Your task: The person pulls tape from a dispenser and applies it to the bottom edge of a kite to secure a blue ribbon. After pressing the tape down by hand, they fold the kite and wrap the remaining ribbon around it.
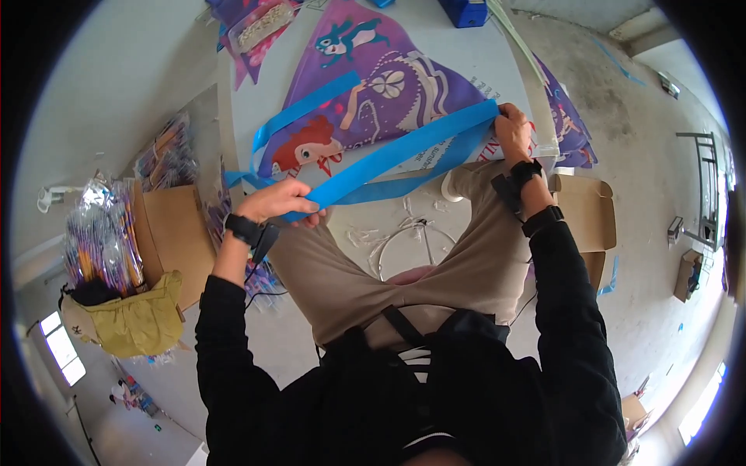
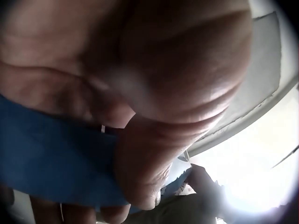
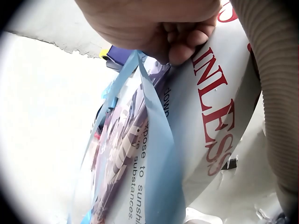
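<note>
A long blue ribbon stretches taut between the two hands, over the near edge of the table; more of it loops below and to the left. The left hand pinches its lower left end, thumb on top; in the left wrist view the thumb presses the blue band against the fingers. At the upper right end, the right hand holds the ribbon with curled fingers, seen also in the right wrist view. A purple printed pennant with cartoon figures lies just beyond the ribbon.
A clear tray of small pieces is at the table's far left, a blue object at the far right. Plastic-wrapped bundles and a cardboard box stand left; an open carton is right. Knees flank the table's near edge.
</note>
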### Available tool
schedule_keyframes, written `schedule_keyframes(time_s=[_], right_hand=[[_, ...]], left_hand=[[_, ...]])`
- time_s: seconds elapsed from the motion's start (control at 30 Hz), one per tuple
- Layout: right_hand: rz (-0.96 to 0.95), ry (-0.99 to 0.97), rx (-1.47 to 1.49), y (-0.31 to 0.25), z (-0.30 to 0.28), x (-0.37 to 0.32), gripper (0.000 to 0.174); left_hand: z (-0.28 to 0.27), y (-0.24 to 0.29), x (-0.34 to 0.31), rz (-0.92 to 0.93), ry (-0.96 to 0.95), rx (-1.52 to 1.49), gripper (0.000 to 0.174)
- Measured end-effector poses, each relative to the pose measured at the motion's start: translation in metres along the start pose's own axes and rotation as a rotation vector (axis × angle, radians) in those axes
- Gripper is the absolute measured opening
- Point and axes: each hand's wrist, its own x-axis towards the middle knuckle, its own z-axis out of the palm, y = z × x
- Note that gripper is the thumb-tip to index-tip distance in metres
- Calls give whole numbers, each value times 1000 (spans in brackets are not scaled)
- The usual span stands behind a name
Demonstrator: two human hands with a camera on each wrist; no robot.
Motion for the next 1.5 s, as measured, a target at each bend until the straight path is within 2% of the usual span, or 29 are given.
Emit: schedule_keyframes(time_s=[0.07,0.13,0.2,0.23,0.3,0.33,0.43,0.5,0.57,0.63,0.7,0.77,0.83,0.9,0.97,1.03,1.1,1.17,1.2,1.23,1.27,1.43,1.5], right_hand=[[-5,51,-66,-1,1,0,37],[12,17,-60,0,2,1,38],[-14,40,-47,3,2,4,38],[-24,14,-9,6,2,8,37],[-15,10,-11,7,2,10,37],[4,5,-12,6,1,8,36],[-26,-2,41,2,-1,5,34],[-34,-7,85,4,-1,6,33],[-44,-15,65,3,-2,5,33],[-72,-6,53,7,0,8,33],[-51,4,54,8,2,11,33],[-13,18,21,7,1,9,34],[-5,4,-6,6,0,7,34],[-36,7,-28,5,-2,8,35],[-30,5,-37,10,0,12,34],[-20,-1,-26,6,-1,10,33],[-30,-4,-13,7,0,9,33],[-92,8,-7,13,4,12,32],[-148,29,-15,17,4,16,32],[-100,22,14,7,0,7,33],[-68,-19,93,10,1,7,33],[-21,-67,117,5,-4,4,31],[-54,-42,109,8,0,2,30]], left_hand=[[12,-22,-19,32,141,-124,23],[32,-42,-10,75,196,-55,20],[53,-53,6,104,238,258,19],[66,-55,13,102,243,252,19],[87,-56,19,303,503,784,16],[86,-57,15,299,509,780,16],[62,-66,-10,84,749,726,17],[30,-72,-53,-1,831,560,17],[-4,-84,-97,-106,893,795,17],[-35,-111,-133,-233,1013,854,17],[-59,-129,-162,-433,1038,922,14],[-80,-172,-189,-452,1040,804,15],[-75,-172,-188,-456,1028,685,16],[-65,-160,-176,-536,971,928,25],[-49,-131,-144,160,1078,700,33],[-19,-70,-97,425,917,273,35],[6,-28,-47,509,811,141,32],[18,-9,11,676,809,230,28],[25,5,38,648,816,145,24],[33,11,69,657,926,164,22],[42,23,92,676,904,117,22],[68,80,148,750,901,165,23],[64,89,158,711,1003,258,21]])
